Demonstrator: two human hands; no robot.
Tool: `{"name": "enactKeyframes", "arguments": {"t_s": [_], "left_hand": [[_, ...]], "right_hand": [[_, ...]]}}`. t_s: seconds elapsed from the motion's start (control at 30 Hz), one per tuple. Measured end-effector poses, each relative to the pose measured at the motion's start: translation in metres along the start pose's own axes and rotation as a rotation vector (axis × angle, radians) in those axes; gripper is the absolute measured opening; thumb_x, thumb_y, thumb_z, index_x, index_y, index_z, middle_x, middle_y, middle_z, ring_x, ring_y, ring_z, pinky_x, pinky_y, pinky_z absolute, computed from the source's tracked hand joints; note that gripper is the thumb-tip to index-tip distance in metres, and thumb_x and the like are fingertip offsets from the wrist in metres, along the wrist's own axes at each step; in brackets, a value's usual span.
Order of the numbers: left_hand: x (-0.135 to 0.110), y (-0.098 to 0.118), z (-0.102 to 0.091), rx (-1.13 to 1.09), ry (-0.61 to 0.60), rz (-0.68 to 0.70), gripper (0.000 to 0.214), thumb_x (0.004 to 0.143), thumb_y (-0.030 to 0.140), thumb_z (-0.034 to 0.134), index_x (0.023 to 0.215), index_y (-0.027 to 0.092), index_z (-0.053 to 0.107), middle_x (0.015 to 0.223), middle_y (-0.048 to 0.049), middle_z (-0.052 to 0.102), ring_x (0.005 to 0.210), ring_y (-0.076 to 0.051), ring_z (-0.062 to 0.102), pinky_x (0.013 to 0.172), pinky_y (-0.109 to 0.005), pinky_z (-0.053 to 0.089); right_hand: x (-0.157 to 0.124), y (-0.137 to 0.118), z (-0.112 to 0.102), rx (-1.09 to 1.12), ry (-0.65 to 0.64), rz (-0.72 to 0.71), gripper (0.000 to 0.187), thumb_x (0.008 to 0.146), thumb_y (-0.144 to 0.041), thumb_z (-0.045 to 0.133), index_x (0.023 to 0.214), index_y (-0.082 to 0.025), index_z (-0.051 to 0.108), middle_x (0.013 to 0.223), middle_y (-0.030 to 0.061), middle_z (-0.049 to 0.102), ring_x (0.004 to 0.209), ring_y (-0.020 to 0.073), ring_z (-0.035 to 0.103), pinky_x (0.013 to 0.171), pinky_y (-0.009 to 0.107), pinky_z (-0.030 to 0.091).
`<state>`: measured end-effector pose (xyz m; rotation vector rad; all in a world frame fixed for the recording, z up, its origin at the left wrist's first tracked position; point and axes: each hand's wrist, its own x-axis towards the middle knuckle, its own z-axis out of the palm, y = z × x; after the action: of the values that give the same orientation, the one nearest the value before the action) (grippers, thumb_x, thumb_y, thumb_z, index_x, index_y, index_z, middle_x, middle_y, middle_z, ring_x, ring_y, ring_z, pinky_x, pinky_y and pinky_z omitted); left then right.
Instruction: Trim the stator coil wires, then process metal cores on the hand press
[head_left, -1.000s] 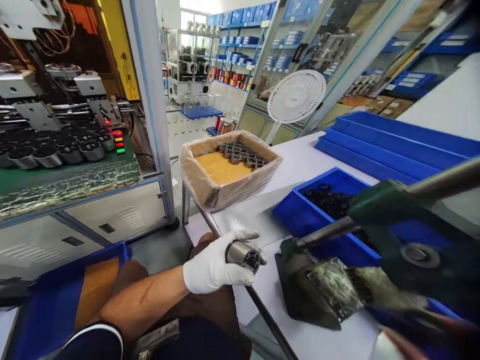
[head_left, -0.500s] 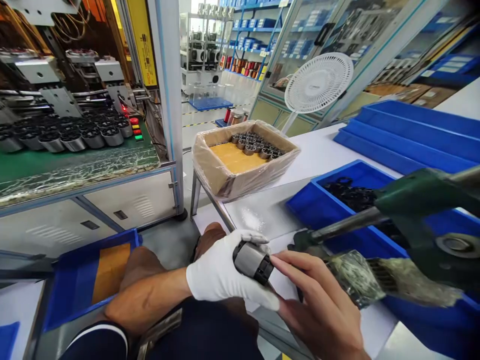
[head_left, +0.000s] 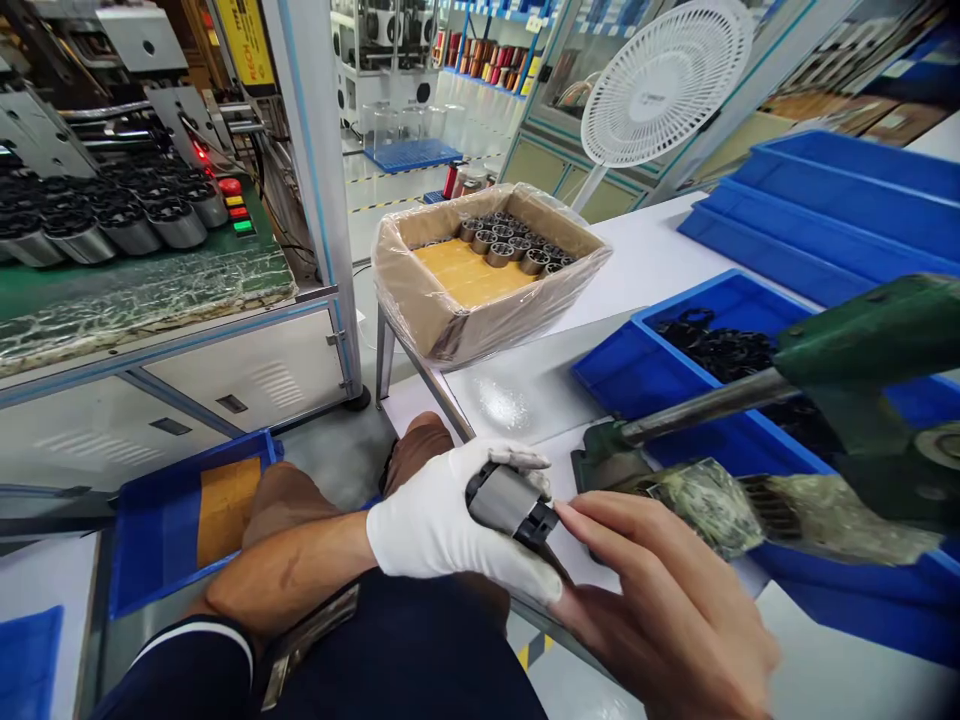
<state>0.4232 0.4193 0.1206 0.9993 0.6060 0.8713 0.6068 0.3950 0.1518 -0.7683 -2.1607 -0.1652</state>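
Observation:
My left hand (head_left: 442,520), in a white glove, is wrapped round a stator core (head_left: 502,500), a grey metal cylinder. Black plastic shows at both of its ends, and the core lies tilted in the palm. My bare right hand (head_left: 667,600) has its fingertips on the black plastic end piece (head_left: 538,524) at the core's right end. Its thumb is partly hidden beside the glove. A green lever press (head_left: 840,350) with a steel bar stands just right of my hands.
A plastic-wrapped carton (head_left: 480,330) holds rows of stator cores. Behind the press, a blue bin (head_left: 637,350) contains black plastic parts. Stacked blue trays (head_left: 847,220) and a white fan (head_left: 660,90) stand farther back. More cores (head_left: 112,220) sit on the machine bench at left.
The camera view has shifted, so the surroundings appear moved. Both hands keep hold of the stator core, and my right fingertips stay at its black end.

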Motion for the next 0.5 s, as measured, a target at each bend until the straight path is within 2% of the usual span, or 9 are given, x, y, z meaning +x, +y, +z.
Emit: {"name": "enactKeyframes", "arguments": {"t_s": [0.13, 0.33, 0.43, 0.5], "left_hand": [[0.000, -0.001, -0.003, 0.062, 0.024, 0.022, 0.089, 0.039, 0.035, 0.100, 0.116, 0.018, 0.060, 0.108, -0.0077, 0.065, 0.097, -0.025, 0.062, 0.090, -0.040, 0.051], [-0.001, 0.000, -0.005, 0.074, 0.005, 0.003, 0.081, 0.047, 0.035, 0.096, 0.116, 0.017, 0.059, 0.107, -0.0072, 0.064, 0.093, -0.022, 0.060, 0.089, -0.038, 0.050], [-0.004, 0.002, -0.005, 0.128, 0.027, -0.028, 0.087, 0.045, 0.039, 0.097, 0.120, 0.017, 0.058, 0.104, -0.0068, 0.066, 0.092, -0.022, 0.061, 0.088, -0.039, 0.051], [-0.004, 0.001, -0.005, 0.194, 0.035, -0.037, 0.086, 0.046, 0.045, 0.096, 0.120, 0.017, 0.061, 0.100, -0.0051, 0.066, 0.091, -0.023, 0.062, 0.088, -0.040, 0.052]], "right_hand": [[0.002, -0.004, 0.000, -0.032, -0.016, 0.029, 0.023, 0.089, -0.022, 0.073, 0.103, -0.007, 0.063, 0.091, 0.0125, 0.061, 0.084, 0.0200, 0.062, 0.070, 0.030, 0.050], [0.007, -0.001, -0.002, -0.062, -0.069, -0.012, 0.020, 0.097, -0.027, 0.062, 0.107, -0.009, 0.061, 0.094, 0.0130, 0.062, 0.085, 0.0194, 0.062, 0.071, 0.030, 0.050], [-0.004, 0.004, -0.002, -0.073, -0.070, -0.037, 0.023, 0.095, -0.030, 0.067, 0.103, -0.009, 0.063, 0.094, 0.0132, 0.063, 0.083, 0.0192, 0.062, 0.073, 0.030, 0.049], [-0.020, 0.011, 0.001, -0.060, -0.090, -0.029, 0.023, 0.093, -0.033, 0.068, 0.104, -0.012, 0.067, 0.097, 0.0119, 0.066, 0.084, 0.0201, 0.063, 0.074, 0.031, 0.049]]}}
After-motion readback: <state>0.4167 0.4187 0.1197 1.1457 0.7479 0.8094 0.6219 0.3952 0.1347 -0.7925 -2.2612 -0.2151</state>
